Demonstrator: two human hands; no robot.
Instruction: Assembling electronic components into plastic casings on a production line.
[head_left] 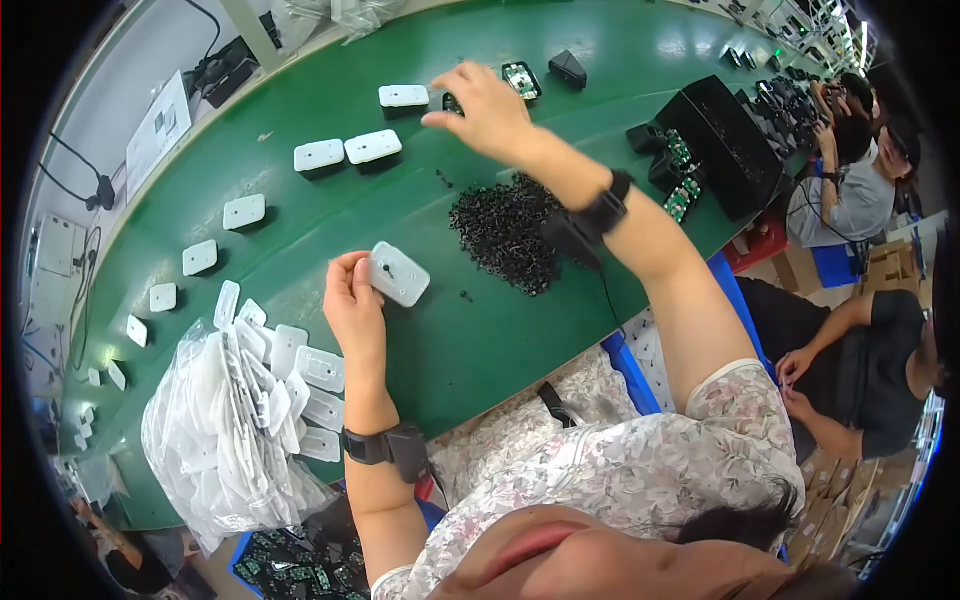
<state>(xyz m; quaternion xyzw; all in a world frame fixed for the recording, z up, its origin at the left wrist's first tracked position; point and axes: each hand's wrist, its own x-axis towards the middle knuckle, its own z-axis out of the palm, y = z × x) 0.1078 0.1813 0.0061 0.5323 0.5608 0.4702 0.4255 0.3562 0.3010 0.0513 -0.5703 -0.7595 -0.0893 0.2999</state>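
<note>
My left hand [355, 300] is closed on the edge of a white plastic cover [400, 274] with rounded corners and a small dark mark in its middle. Farther out, my right hand [485, 115] reaches over the table with thumb and fingers apart. Between them shows part of a black housing [451, 103]; whether I touch it cannot be made out. Just beyond those fingers lies an open black housing with a circuit board [520, 81]. To the left stand black housings topped with white covers, one of them a white-topped housing [403, 97] near my fingertips.
A heap of small black parts [505, 230] lies on the green table [480, 345]. A clear bag of white covers [235, 420] bulges at the left. At the right stand a black box [722, 145] and exposed circuit boards [683, 200]. Other people sit farther right.
</note>
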